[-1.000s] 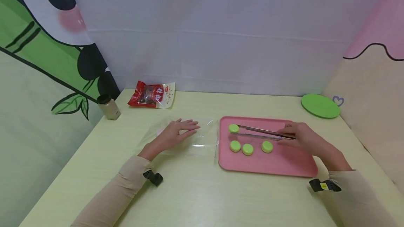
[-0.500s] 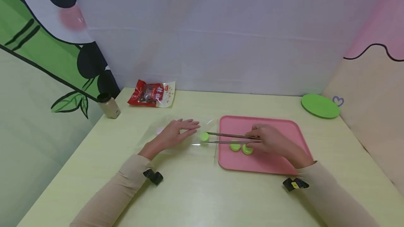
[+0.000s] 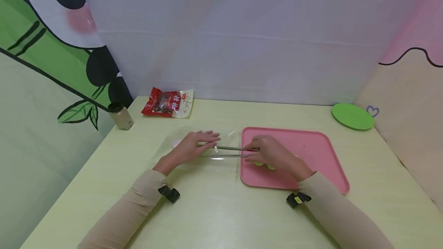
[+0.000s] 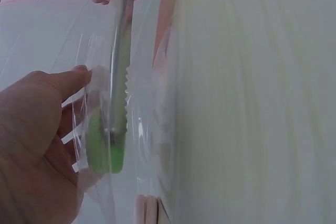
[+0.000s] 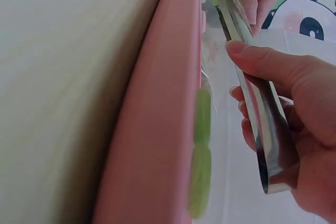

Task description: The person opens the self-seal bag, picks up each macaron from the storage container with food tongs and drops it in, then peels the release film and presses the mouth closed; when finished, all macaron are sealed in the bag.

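Note:
My right hand (image 3: 273, 155) grips metal tongs (image 5: 268, 124) that reach left over the tray's edge into a clear plastic bag (image 3: 226, 164). Between the tong tips, seen through the film in the left wrist view, is a green macaron (image 4: 97, 148). My left hand (image 3: 190, 147) lies over the bag, fingers extended and thumb apart; its fingers and thumb touch the raised film. A pale pink macaron (image 4: 147, 211) is low by the bag. On the pink tray (image 3: 311, 145), two green macarons (image 5: 199, 179) show partly under my right hand.
At the back left are a red and white snack packet (image 3: 167, 103) and a dark-lidded jar (image 3: 120, 116). A round green plate (image 3: 353, 117) lies at the back right. A printed cloth (image 3: 242, 49) hangs behind the table (image 3: 207, 214).
My right hand has moved left with the tongs, carrying the green macaron from the tray into the bag. My left hand has stayed in place.

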{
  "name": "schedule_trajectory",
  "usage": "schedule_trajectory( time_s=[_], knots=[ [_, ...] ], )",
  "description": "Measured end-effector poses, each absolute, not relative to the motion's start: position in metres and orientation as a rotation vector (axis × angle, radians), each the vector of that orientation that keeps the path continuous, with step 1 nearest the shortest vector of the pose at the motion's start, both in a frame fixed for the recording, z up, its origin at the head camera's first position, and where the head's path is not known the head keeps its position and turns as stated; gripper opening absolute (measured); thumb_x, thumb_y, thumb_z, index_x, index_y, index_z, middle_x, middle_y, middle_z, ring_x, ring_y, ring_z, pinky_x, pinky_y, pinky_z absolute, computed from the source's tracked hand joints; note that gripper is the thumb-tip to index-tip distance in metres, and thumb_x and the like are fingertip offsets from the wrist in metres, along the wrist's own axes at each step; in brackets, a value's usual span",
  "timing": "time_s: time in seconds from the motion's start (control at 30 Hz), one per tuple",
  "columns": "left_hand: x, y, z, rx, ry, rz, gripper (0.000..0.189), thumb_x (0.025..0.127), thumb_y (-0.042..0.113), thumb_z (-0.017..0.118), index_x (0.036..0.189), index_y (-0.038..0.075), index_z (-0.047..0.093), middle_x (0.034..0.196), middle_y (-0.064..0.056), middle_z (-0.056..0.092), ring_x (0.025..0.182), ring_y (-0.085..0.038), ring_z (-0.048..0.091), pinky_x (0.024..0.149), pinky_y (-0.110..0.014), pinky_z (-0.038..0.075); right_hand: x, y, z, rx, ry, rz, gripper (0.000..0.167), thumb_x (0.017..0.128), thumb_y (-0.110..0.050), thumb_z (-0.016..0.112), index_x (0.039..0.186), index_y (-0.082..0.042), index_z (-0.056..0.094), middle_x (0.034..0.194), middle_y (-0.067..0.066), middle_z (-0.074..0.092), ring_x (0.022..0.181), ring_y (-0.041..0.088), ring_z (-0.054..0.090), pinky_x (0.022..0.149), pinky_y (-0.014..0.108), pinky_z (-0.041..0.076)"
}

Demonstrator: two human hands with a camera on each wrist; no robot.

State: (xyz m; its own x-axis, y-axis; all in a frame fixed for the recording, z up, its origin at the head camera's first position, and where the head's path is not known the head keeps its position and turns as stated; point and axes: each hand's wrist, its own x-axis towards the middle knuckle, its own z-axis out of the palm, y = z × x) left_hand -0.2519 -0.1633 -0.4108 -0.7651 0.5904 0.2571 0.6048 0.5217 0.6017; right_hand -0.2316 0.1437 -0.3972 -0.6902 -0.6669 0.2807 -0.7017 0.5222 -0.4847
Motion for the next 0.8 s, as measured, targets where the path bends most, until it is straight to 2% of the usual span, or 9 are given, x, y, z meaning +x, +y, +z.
schedule_trajectory(
  time_s=[0.13, 0.37, 0.63, 0.8],
  knots=[
    [-0.253, -0.164, -0.411, -1.077, -2.716, -1.081, 0.032, 0.098, 0.015, 0.065, 0.13, 0.007, 0.068, 0.134, -0.007, 0.063, 0.133, -0.035, 0.05, 0.115, -0.058, 0.027, -0.233, 0.129, -0.393, 1.241, -2.703, 0.849, 0.027, 0.083, -0.02, 0.083, 0.102, -0.002, 0.079, 0.081, -0.005, 0.066, 0.067, 0.007, 0.049, 0.057, 0.022, 0.045],
    [-0.255, -0.165, -0.412, -1.078, -2.726, -1.068, 0.033, 0.1, 0.019, 0.063, 0.131, 0.007, 0.068, 0.135, -0.006, 0.063, 0.133, -0.033, 0.051, 0.115, -0.058, 0.028, -0.233, 0.108, -0.396, 1.24, -2.705, 0.811, 0.032, 0.081, -0.021, 0.086, 0.104, -0.001, 0.077, 0.089, 0.006, 0.072, 0.075, 0.014, 0.06, 0.065, 0.021, 0.05],
    [-0.255, -0.166, -0.413, -1.044, -2.761, -1.07, 0.033, 0.101, 0.022, 0.063, 0.131, 0.011, 0.068, 0.137, -0.003, 0.062, 0.134, -0.026, 0.05, 0.115, -0.057, 0.029, -0.235, 0.091, -0.401, 1.299, -2.701, 0.806, 0.032, 0.082, -0.021, 0.084, 0.105, 0.0, 0.077, 0.089, 0.006, 0.072, 0.078, 0.012, 0.064, 0.069, 0.02, 0.052],
    [-0.255, -0.167, -0.415, -1.034, -2.776, -1.073, 0.033, 0.1, 0.019, 0.064, 0.131, 0.012, 0.068, 0.138, -0.002, 0.061, 0.135, -0.025, 0.049, 0.114, -0.057, 0.031, -0.236, 0.087, -0.402, 1.329, -2.719, 0.795, 0.03, 0.085, -0.02, 0.082, 0.106, 0.0, 0.077, 0.092, 0.006, 0.071, 0.082, 0.015, 0.065, 0.072, 0.023, 0.054]
  ],
)
